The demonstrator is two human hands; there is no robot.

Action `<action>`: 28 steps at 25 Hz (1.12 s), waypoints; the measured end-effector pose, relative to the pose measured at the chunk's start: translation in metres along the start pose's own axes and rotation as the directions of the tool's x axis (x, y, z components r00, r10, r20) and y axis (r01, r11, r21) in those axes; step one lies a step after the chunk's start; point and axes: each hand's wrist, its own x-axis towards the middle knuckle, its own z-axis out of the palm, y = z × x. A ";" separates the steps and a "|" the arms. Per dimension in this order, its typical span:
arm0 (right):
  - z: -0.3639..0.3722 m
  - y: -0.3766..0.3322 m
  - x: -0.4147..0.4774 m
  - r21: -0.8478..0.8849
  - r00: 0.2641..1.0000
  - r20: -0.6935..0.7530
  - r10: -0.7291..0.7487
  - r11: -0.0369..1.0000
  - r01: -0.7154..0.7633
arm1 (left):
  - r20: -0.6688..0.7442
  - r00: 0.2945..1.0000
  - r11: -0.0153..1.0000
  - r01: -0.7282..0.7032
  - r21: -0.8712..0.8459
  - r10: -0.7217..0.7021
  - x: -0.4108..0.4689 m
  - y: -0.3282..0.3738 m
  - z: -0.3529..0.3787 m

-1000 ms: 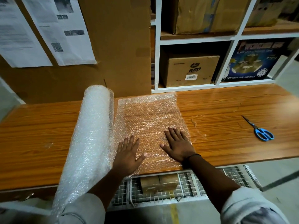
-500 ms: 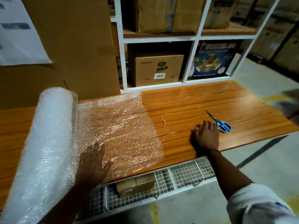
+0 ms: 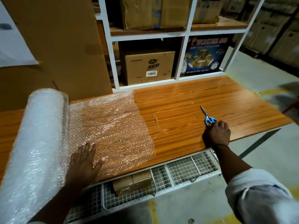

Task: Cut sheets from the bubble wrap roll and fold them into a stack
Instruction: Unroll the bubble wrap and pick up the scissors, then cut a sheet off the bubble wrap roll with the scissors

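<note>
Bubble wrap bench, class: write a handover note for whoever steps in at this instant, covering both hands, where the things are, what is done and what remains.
Left hand: flat, fingers straight, pressing the unrolled sheet beside the roll.
Right hand: fingers curled at the blue handles of the scissors, which lie on the table; a firm grip is unclear.
Done: one length unrolled flat, not yet cut.
Left: lift the scissors, cut the sheet, fold it, repeat. No stack in view.
</note>
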 end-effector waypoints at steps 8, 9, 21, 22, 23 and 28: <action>-0.020 -0.026 0.001 -0.013 0.998 0.035 -0.058 0.998 0.058 | 0.021 0.999 0.999 0.044 0.011 -0.044 0.003 0.026 -0.009; -0.022 -0.028 0.001 -0.004 0.997 0.044 -0.062 0.998 0.062 | 0.008 1.000 1.000 0.031 0.002 -0.031 0.006 0.042 -0.011; -0.056 -0.070 -0.049 0.122 0.933 0.288 -0.217 0.974 0.189 | 0.170 0.903 0.912 -0.408 0.043 0.396 0.064 0.276 0.019; -0.060 -0.071 -0.055 0.108 0.922 0.318 -0.220 0.975 0.195 | 0.190 0.898 0.909 -0.413 0.048 0.398 0.065 0.282 0.025; -0.061 -0.071 -0.060 0.099 0.914 0.343 -0.218 0.976 0.196 | 0.207 0.892 0.906 -0.420 0.052 0.401 0.065 0.286 0.030; -0.067 -0.071 -0.088 0.326 0.875 0.424 -0.234 0.941 0.094 | 0.125 0.914 0.922 -0.387 -0.022 0.386 0.053 0.271 0.033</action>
